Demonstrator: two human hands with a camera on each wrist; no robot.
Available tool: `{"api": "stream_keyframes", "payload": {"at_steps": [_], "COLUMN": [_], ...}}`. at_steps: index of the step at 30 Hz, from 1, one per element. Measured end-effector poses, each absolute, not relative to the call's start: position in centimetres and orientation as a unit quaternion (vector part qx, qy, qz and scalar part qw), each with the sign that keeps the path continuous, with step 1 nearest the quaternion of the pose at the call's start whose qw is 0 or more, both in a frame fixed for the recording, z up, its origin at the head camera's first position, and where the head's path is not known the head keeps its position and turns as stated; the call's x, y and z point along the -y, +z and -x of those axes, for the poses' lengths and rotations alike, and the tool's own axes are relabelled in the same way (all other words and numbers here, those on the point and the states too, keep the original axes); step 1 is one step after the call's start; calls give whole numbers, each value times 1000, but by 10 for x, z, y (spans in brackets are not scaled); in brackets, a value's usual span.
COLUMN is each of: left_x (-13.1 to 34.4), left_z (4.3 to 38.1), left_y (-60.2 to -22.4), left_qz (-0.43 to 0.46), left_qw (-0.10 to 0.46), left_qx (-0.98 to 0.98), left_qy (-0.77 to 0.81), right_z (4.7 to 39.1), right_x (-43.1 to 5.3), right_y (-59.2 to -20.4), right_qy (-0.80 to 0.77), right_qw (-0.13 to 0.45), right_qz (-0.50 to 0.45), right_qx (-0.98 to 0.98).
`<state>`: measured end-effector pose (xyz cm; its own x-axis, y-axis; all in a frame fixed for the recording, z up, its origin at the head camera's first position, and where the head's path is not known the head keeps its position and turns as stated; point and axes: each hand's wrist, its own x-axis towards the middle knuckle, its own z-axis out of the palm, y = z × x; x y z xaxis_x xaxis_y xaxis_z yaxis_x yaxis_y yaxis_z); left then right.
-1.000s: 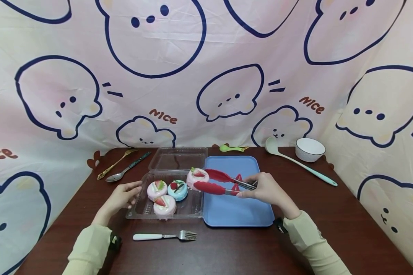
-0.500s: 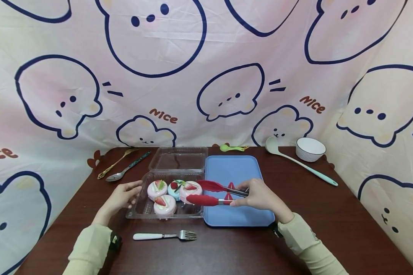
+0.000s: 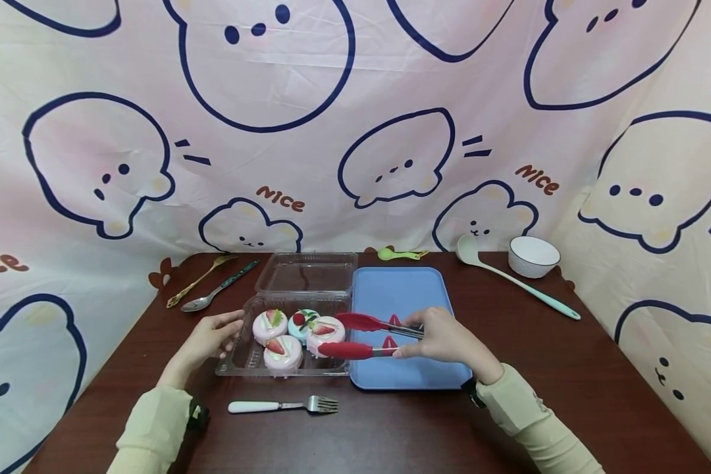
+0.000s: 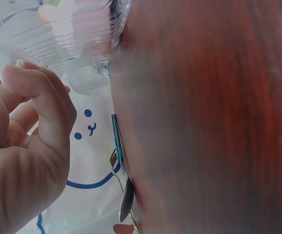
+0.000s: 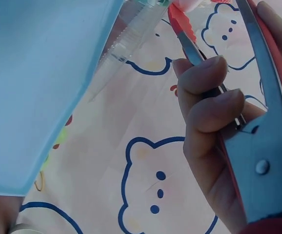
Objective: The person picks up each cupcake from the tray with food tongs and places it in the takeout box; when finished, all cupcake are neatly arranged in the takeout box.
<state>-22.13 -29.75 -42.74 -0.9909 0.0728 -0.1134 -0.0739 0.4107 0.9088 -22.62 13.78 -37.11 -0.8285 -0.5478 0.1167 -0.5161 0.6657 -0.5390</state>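
My left hand [image 3: 210,339] is at the left side of a clear plastic cake box [image 3: 245,368], its bent fingers at the rim; in the left wrist view the fingertips meet the box's edge. My right hand [image 3: 444,336] grips a pair of red-tipped metal tongs [image 3: 355,351]. Between the tong ends is a pink toy cake [image 3: 318,343] topped with a strawberry slice, low in the box's right part. Beside it sit a blue cake [image 3: 299,332] with a cherry and two more pink cakes, one at the left [image 3: 269,326] and one in front [image 3: 283,359].
A blue tray [image 3: 399,289] adjoins the box on the right, under the tongs. A white-handled fork [image 3: 284,407] lies in front. Behind are a teal-handled spoon [image 3: 219,288], a golden fork [image 3: 197,284], a green spoon [image 3: 399,255], a ladle [image 3: 518,282] and a white bowl [image 3: 533,257].
The tongs and the pink cake have moved left and down, from the box's right edge into the box beside the other cakes. My left hand has stayed at the rim.
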Motion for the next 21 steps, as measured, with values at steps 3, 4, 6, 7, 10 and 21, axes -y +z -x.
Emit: {"api": "stream_keyframes", "payload": {"at_steps": [3, 4, 6, 7, 10, 21], "left_x": [297, 298, 298, 298, 298, 298], "left_z": [221, 221, 222, 222, 223, 224], "left_y": [-427, -428, -428, -428, -429, -430], "left_qz": [7, 5, 2, 5, -1, 3], "left_qw": [68, 68, 68, 68, 68, 67], "left_qx": [-838, -838, -839, -839, -840, -840], "left_qy": [542, 541, 540, 540, 538, 538], "right_z": [224, 223, 222, 222, 220, 219], "right_x": [-135, -134, -132, -131, -127, -118], "right_y": [-369, -368, -367, -366, -363, -352], "right_qy": [-273, -266, -251, -242, -221, -164], "right_qw": [20, 17, 7, 1, -12, -17], "right_qz": [303, 307, 320, 327, 339, 341], "right_qx": [-913, -914, -913, -913, -915, -925]}}
